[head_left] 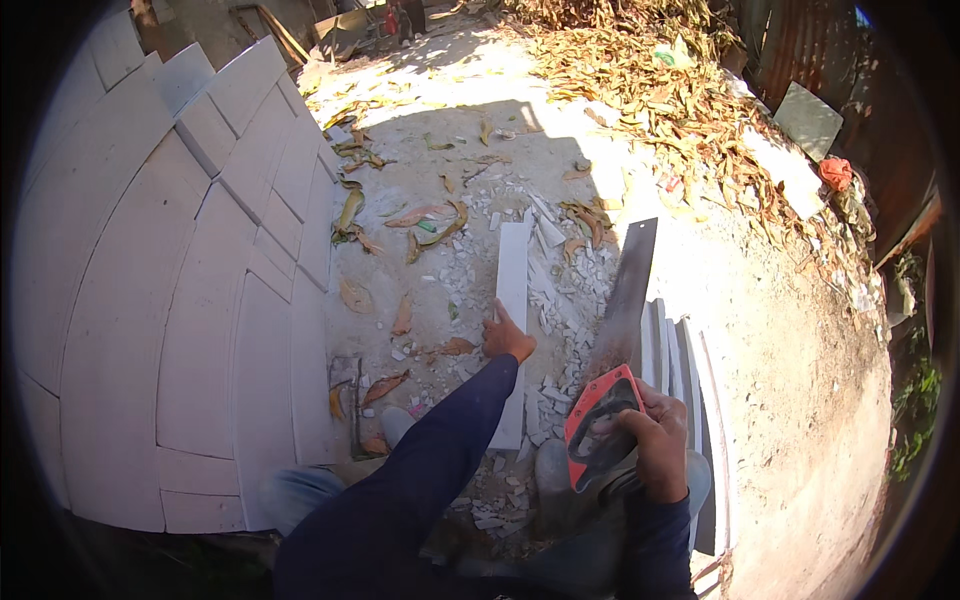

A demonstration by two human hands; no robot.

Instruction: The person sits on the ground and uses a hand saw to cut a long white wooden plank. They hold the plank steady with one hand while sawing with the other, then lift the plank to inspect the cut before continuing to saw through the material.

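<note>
A long, narrow white strip of board (512, 275) lies lengthwise in front of me on the rubble-strewn ground. My left hand (507, 335) grips it near the middle, fingers at its left edge, the forearm crossing over its lower part. In my right hand (661, 440) is a handsaw (622, 300) with a red and black handle, the fingers wrapped through the grip. Its dark blade points away from me, to the right of the strip and apart from it. Part of the strip is hidden under my left hand and sleeve.
White blocks (200, 290) are stacked in a wall on the left. Several thin grey-white boards (672, 345) stand on edge beside my right hand. Broken white chips (563, 310) litter the ground around the strip. Dry leaves (640, 85) are heaped at the far right.
</note>
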